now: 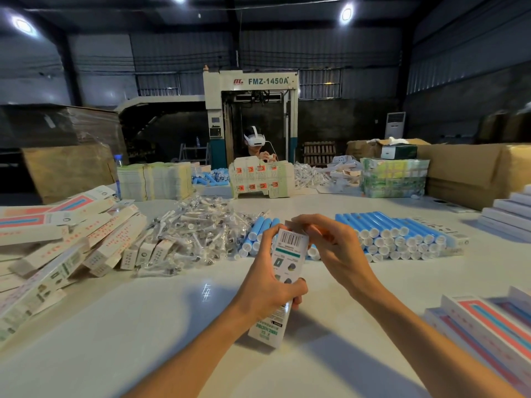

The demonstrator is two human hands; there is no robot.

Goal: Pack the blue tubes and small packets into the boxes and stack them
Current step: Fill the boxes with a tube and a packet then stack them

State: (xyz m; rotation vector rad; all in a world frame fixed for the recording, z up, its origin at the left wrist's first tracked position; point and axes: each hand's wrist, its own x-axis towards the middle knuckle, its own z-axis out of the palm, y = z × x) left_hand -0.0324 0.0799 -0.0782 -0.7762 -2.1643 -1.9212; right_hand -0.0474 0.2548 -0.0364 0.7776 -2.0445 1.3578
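Note:
A long white box [283, 271] with a barcode stands tilted above the white table [143, 326]. My left hand [267, 288] grips its middle. At the box's top end, my right hand [324, 242] has its fingers curled on the flap. Blue tubes [402, 237] with white caps lie stacked to the right, and a few more blue tubes [257, 234] lie behind my left hand. A heap of small clear packets [198, 231] sits at centre left.
Loose boxes [71, 242] pile up at the left. Stacked boxes [488, 328] sit at the lower right and white ones [508, 214] at the far right. Across the table a person [255, 145] in a headset works behind cartons and flat box blanks [155, 179].

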